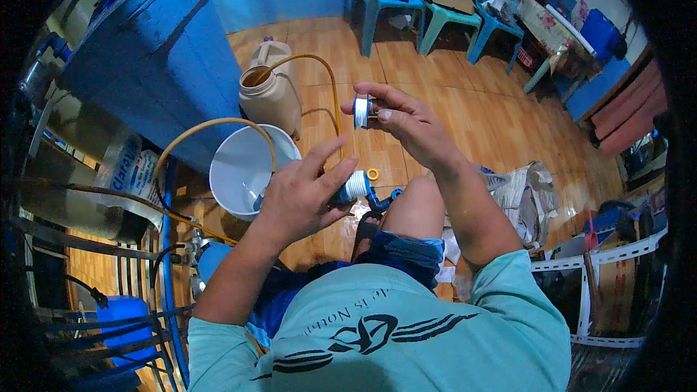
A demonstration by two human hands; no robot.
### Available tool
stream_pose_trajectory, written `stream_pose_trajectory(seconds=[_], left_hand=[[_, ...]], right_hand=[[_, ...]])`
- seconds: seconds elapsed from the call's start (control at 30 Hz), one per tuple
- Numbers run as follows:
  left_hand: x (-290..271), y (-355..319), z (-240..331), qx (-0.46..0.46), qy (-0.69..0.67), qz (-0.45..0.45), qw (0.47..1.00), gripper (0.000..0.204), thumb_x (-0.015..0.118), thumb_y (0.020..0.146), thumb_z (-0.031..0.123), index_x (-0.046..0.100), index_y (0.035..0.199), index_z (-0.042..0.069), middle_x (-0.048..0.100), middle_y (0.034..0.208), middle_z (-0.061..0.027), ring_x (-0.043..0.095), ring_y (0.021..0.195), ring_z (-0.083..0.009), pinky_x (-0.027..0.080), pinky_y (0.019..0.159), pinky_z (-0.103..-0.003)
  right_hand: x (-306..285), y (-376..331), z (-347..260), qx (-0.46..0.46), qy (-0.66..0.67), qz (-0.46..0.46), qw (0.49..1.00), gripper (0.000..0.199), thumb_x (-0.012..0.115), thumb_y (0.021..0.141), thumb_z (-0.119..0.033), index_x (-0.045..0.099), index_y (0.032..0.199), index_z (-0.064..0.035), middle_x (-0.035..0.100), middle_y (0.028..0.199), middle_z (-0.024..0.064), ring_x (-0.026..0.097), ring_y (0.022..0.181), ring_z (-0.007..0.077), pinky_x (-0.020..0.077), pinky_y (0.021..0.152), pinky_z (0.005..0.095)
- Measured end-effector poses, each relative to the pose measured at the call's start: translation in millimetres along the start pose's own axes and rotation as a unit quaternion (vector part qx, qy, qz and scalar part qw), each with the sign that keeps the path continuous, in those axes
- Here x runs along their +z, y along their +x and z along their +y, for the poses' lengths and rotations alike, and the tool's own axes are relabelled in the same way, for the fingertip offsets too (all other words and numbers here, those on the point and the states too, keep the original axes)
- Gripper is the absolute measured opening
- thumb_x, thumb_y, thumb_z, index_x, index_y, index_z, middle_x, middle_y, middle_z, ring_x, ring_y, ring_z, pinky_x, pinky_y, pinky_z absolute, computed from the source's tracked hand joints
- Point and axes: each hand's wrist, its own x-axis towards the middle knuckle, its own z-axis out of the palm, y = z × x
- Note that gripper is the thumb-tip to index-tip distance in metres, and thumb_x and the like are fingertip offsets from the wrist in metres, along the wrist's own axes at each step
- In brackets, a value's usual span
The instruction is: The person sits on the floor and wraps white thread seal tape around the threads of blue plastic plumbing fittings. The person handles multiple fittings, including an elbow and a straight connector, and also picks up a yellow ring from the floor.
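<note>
My right hand (412,125) is raised in front of me, its thumb and fingers closed on a small spool of white thread seal tape (361,112) with blue rims. Lower and to the left, my left hand (299,199) grips a blue pipe fitting (354,186) whose threaded end looks white, as if wrapped in tape. The palm hides the fitting's other end. Just beyond it show a yellow ring (372,173) and a blue elbow fitting (379,202); I cannot tell whether they touch the held fitting.
A white bucket (231,167) and a beige jerrycan (274,98) with a brown hose (323,65) stand at left, beside a blue cabinet (152,65). Plastic chairs (450,14) line the far wall. A crumpled white sack (528,199) and a white metal rack (592,261) lie right.
</note>
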Motion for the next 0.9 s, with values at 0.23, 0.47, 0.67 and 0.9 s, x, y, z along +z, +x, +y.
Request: stream_pose_trajectory(seconds=[0.23, 0.47, 0.67, 0.9], left_hand=[[-12, 18, -1, -0.035, 0.062, -0.033, 0.997, 0.068, 0.087, 0.058, 0.017, 0.06, 0.12, 0.012, 0.042, 0.145, -0.016, 0.066, 0.091, -0.0289, 0.055, 0.072, -0.041], [-2, 14, 1, -0.023, 0.033, 0.015, 0.999, 0.067, 0.086, 0.061, 0.018, 0.059, 0.121, 0.01, 0.045, 0.143, -0.0131, 0.065, 0.098, -0.031, 0.054, 0.079, -0.042], [0, 15, -8, -0.034, -0.021, 0.036, 0.999, 0.072, 0.084, 0.065, 0.018, 0.054, 0.129, 0.006, 0.051, 0.139, -0.0113, 0.063, 0.108, -0.0315, 0.054, 0.085, -0.041], [15, 6, -19, -0.075, -0.112, 0.039, 0.99, 0.074, 0.083, 0.067, 0.016, 0.053, 0.134, 0.011, 0.052, 0.139, -0.01, 0.059, 0.118, -0.033, 0.052, 0.093, -0.041]], right_hand=[[26, 0, -13, 0.051, -0.236, 0.073, 0.968, 0.039, 0.062, 0.093, -0.011, 0.057, 0.129, 0.0024, 0.068, 0.112, 0.0148, 0.066, 0.103, 0.0203, 0.0525, 0.089, 0.0331], [34, -2, -12, 0.033, -0.3, 0.102, 0.948, 0.035, 0.066, 0.091, -0.011, 0.063, 0.124, 0.0008, 0.071, 0.103, 0.0148, 0.069, 0.091, 0.0189, 0.0555, 0.082, 0.0316], [26, -6, 3, 0.029, -0.193, 0.157, 0.968, 0.034, 0.069, 0.089, -0.01, 0.064, 0.121, -0.0001, 0.071, 0.102, 0.0146, 0.07, 0.09, 0.0195, 0.0573, 0.08, 0.0333], [25, -8, 18, 0.134, 0.163, 0.198, 0.957, 0.049, 0.068, 0.091, -0.01, 0.049, 0.135, -0.0051, 0.067, 0.103, 0.0099, 0.069, 0.092, 0.0189, 0.0582, 0.078, 0.0352]])
